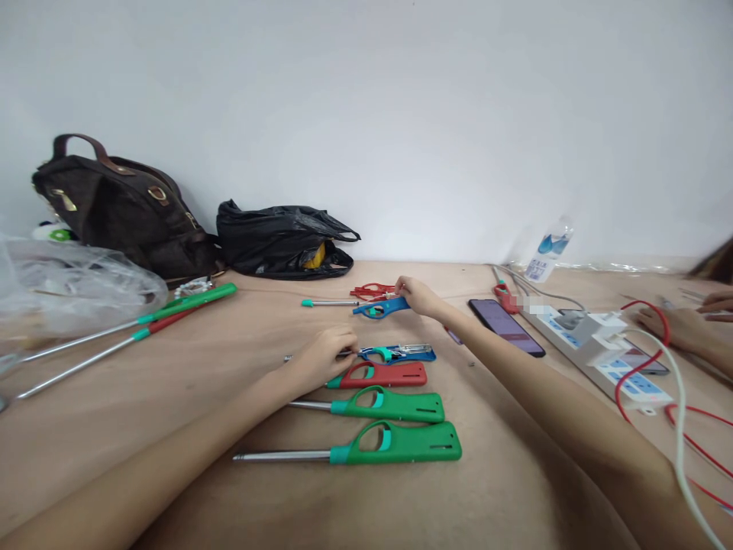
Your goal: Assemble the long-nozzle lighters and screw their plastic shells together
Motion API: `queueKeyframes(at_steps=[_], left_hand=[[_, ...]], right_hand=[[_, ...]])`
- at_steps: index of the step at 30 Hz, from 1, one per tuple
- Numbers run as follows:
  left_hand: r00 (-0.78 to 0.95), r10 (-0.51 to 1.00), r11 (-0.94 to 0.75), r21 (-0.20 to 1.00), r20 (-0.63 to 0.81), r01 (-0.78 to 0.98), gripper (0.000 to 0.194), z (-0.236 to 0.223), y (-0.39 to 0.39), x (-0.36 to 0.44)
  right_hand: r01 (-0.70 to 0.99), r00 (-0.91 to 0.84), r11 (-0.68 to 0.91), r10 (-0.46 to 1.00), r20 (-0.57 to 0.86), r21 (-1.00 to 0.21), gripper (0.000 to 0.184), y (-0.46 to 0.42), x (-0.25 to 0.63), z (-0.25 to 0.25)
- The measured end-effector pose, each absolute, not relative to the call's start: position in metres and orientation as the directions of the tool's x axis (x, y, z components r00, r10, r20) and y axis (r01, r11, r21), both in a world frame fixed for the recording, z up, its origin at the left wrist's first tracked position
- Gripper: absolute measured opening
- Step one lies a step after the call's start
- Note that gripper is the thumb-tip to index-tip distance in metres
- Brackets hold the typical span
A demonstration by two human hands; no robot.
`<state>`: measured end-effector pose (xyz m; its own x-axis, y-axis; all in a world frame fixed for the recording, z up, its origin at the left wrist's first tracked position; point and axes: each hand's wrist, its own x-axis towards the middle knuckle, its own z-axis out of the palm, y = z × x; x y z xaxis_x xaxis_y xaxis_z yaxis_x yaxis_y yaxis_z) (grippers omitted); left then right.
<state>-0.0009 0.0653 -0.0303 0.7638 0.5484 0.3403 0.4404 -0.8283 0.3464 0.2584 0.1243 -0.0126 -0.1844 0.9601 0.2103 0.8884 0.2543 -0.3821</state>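
Note:
My left hand (324, 357) rests curled on the table, fingers closed on the neck of an opened blue lighter half (401, 353) with its inner parts showing. Farther back, my right hand (417, 295) grips the rear end of a blue lighter shell (381, 307) whose thin metal tube (329, 303) points left. Just behind it lie red lighter shell pieces (372, 290). In front of my left hand, a red long-nosed lighter (381, 374) and two green ones (395, 405) (401, 443) lie in a row, tubes pointing left.
Two long lighters, green (172, 307) and red (154, 327), lie at left beside a clear plastic bag (69, 283). A brown handbag (126, 206) and black plastic bag (283, 241) stand by the wall. A phone (507, 327), power strip (595, 347), water bottle (548, 248) and another person's hands (676, 325) are at right.

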Motion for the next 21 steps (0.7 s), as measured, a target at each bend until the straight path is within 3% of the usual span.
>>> queueKeyframes(at_steps=[5,7,9,21], left_hand=[[0.757,0.558,-0.819,0.371,0.34,0.438,0.013,-0.028,0.064,-0.001],[0.752,0.562,-0.814,0.389,0.344,0.431,0.012,-0.028,0.064,-0.001],[0.747,0.565,-0.811,0.402,0.35,0.425,0.011,-0.028,0.064,-0.001],[0.688,0.628,-0.765,0.45,0.363,0.461,0.003,-0.03,0.065,-0.001]], right_hand=[[0.823,-0.217,0.283,0.958,0.187,-0.492,0.017,0.102,0.262,-0.006],[0.691,-0.325,0.366,0.928,0.184,-0.624,0.025,0.086,0.265,0.0],[0.611,-0.39,0.417,0.898,0.203,-0.672,0.026,0.068,0.267,0.006],[0.632,-0.411,0.537,0.843,0.346,-0.558,0.021,0.016,0.288,-0.006]])
